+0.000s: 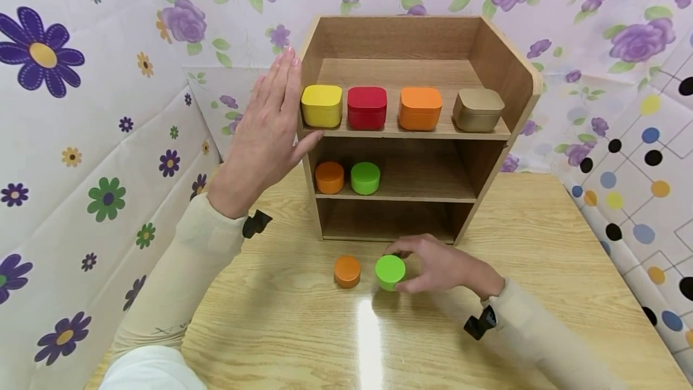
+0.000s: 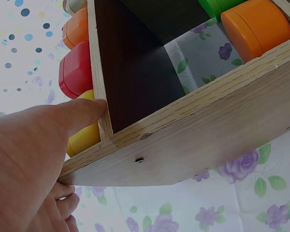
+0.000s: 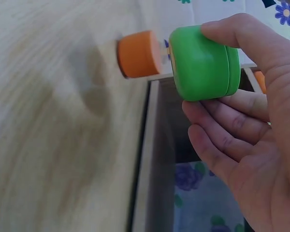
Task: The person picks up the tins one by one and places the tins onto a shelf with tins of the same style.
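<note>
In the head view my left hand (image 1: 263, 122) rests against the left side of a small wooden shelf (image 1: 397, 190), fingers straight, with the thumb on its front edge below a yellow box (image 1: 322, 107). In front of the shelf, my right hand (image 1: 441, 263) holds a round green lidded box (image 1: 390, 272) between thumb and fingers. The right wrist view shows this green box (image 3: 203, 65) raised off the table. Just left of it a round orange box (image 1: 347, 271) stands on the table.
On the shelf's top board stand red (image 1: 367, 108), orange (image 1: 420, 109) and tan (image 1: 479, 110) boxes beside the yellow one. The middle board bears a round orange box (image 1: 329, 177) and a round green box (image 1: 365, 178). Flowered cloth (image 1: 135, 155) hangs around the wooden table (image 1: 271, 330).
</note>
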`<move>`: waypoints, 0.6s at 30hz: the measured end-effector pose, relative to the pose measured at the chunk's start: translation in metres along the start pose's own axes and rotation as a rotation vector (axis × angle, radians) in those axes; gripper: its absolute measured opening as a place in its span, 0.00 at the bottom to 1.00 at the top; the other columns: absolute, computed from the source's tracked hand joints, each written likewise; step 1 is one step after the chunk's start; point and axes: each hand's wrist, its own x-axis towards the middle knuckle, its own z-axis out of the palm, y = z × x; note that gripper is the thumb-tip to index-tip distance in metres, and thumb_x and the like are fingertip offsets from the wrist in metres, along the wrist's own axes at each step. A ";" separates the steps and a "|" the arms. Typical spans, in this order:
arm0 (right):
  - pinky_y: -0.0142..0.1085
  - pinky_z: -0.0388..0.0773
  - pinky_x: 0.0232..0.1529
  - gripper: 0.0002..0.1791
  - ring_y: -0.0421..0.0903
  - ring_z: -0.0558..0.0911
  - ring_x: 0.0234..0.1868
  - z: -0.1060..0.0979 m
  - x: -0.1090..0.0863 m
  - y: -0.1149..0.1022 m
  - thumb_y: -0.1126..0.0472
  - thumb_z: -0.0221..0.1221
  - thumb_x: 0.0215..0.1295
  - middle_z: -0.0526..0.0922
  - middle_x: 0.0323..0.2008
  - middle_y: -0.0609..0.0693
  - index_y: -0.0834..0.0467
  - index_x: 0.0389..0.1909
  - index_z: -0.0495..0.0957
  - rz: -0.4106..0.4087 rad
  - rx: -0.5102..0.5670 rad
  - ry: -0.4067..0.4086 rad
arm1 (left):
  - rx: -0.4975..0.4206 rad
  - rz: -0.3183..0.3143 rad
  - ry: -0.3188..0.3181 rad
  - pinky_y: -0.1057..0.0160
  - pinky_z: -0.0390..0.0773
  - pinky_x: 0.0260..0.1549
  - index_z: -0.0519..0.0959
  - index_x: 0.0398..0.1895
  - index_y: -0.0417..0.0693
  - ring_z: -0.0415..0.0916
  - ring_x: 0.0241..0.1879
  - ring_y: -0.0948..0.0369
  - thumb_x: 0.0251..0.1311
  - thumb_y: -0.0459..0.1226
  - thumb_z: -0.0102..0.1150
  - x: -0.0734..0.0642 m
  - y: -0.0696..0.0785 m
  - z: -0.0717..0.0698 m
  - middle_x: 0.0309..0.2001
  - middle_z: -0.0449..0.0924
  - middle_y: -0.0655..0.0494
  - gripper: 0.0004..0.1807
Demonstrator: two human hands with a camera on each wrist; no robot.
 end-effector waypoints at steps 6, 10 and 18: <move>0.41 0.87 0.54 0.28 0.38 0.86 0.51 -0.019 0.001 -0.007 0.54 0.77 0.57 0.88 0.52 0.40 0.52 0.59 0.82 -0.009 -0.046 0.026 | -0.005 -0.006 -0.003 0.48 0.45 0.86 0.39 0.86 0.35 0.40 0.87 0.47 0.69 0.48 0.69 0.001 0.000 0.001 0.87 0.38 0.41 0.59; 0.39 0.87 0.54 0.28 0.37 0.86 0.51 -0.030 0.003 -0.011 0.54 0.77 0.57 0.87 0.52 0.40 0.51 0.59 0.82 -0.015 -0.060 0.041 | -0.005 -0.010 -0.005 0.48 0.45 0.86 0.39 0.86 0.36 0.40 0.87 0.47 0.69 0.48 0.69 0.001 0.000 0.001 0.87 0.38 0.42 0.59; 0.41 0.87 0.53 0.28 0.36 0.85 0.49 -0.054 0.005 -0.019 0.55 0.78 0.56 0.87 0.51 0.37 0.48 0.58 0.82 -0.023 -0.069 0.096 | -0.005 -0.014 -0.015 0.47 0.45 0.85 0.39 0.86 0.35 0.40 0.87 0.46 0.69 0.49 0.68 0.001 0.000 0.000 0.87 0.38 0.41 0.59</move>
